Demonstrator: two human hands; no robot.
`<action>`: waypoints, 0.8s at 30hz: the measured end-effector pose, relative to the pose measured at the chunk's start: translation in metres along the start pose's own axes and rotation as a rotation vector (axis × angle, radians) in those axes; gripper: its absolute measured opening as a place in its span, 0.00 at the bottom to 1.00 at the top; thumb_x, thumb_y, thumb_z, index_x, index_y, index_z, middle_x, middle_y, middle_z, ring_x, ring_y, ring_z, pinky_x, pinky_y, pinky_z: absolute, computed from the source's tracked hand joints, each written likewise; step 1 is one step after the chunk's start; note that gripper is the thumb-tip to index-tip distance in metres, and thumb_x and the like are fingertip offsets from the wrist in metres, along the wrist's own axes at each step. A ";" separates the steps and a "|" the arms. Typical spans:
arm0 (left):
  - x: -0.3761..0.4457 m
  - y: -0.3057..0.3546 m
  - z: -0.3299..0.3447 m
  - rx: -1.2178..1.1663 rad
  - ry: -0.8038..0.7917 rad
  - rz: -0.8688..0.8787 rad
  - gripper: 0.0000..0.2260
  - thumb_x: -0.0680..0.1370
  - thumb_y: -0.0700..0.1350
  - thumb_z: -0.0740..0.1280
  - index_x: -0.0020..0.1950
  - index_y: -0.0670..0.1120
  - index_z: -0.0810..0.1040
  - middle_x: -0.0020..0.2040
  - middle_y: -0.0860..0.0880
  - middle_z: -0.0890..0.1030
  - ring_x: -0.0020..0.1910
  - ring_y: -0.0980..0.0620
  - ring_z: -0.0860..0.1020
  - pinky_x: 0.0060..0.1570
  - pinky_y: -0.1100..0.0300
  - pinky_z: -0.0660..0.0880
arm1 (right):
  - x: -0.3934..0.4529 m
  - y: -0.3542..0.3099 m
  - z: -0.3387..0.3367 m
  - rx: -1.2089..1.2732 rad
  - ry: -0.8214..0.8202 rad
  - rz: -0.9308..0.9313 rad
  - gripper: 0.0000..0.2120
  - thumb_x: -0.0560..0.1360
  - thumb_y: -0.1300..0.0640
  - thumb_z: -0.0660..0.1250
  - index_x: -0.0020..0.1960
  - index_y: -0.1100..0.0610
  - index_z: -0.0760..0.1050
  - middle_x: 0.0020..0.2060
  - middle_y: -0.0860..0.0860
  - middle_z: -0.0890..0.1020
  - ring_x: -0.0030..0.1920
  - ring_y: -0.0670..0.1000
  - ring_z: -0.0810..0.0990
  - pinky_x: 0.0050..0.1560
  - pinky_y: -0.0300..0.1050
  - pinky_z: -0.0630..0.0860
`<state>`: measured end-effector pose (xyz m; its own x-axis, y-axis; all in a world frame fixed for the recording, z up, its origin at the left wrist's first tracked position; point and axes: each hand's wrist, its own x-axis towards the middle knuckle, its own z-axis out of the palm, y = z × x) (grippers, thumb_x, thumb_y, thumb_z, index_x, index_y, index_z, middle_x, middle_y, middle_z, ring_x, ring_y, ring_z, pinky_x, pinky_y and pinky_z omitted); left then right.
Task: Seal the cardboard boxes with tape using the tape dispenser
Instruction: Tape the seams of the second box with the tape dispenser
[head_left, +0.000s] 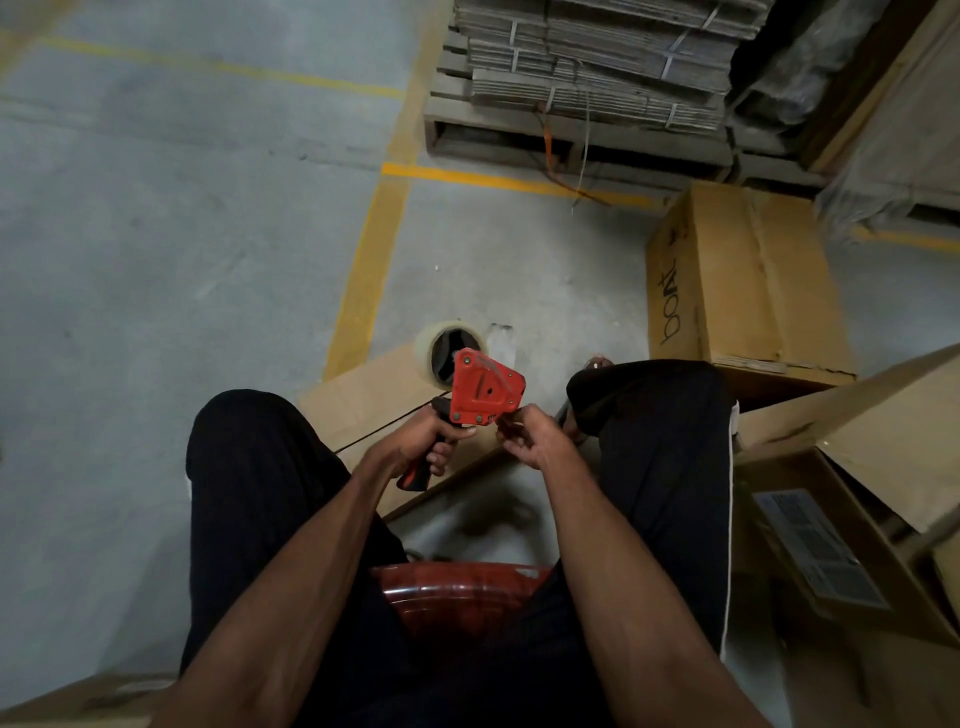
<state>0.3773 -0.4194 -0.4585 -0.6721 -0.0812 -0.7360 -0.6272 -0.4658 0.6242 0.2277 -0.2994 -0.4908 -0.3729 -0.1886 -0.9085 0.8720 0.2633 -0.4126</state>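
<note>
Gripping one tape dispenser (485, 388): left hand (423, 441); right hand (530, 437) pinching.

Grey concrete floor (182, 234) fills the left side, and yellow painted lines (363, 275) run across it, one long stripe coming down the middle and meeting another that heads off to the right. Up top, a wooden pallet (571, 150) sits on the floor, loaded with bundles of flattened cardboard sheets (597, 62) tied in straps. An orange strap (549, 150) dangles off the front of that stack and trails onto the floor. Down at the bottom centre, the rim of a red plastic stool (457, 592) shows between black trouser legs (260, 467).
</note>
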 end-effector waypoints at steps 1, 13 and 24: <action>0.000 0.000 0.000 0.010 0.007 0.002 0.19 0.80 0.40 0.67 0.31 0.51 0.68 0.27 0.50 0.58 0.22 0.55 0.56 0.27 0.64 0.56 | -0.002 0.000 -0.001 0.006 -0.008 0.004 0.06 0.77 0.68 0.63 0.50 0.63 0.78 0.37 0.57 0.81 0.37 0.52 0.80 0.27 0.42 0.79; 0.008 0.004 -0.012 0.407 0.157 0.206 0.09 0.70 0.40 0.79 0.36 0.46 0.80 0.25 0.50 0.72 0.24 0.52 0.66 0.26 0.60 0.63 | 0.018 -0.026 0.005 -0.291 0.136 -0.447 0.06 0.75 0.71 0.69 0.42 0.64 0.81 0.39 0.53 0.78 0.39 0.51 0.77 0.28 0.35 0.74; 0.100 0.004 -0.074 0.838 0.557 0.040 0.18 0.67 0.58 0.75 0.46 0.48 0.76 0.43 0.46 0.82 0.42 0.42 0.81 0.37 0.57 0.73 | 0.116 -0.078 0.027 -1.025 0.400 -0.861 0.04 0.72 0.55 0.74 0.43 0.47 0.80 0.35 0.42 0.79 0.51 0.53 0.79 0.59 0.58 0.75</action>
<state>0.3365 -0.4948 -0.5488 -0.5533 -0.5832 -0.5947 -0.8269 0.2987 0.4764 0.1253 -0.3675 -0.5625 -0.8822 -0.4089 -0.2337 -0.2266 0.8034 -0.5506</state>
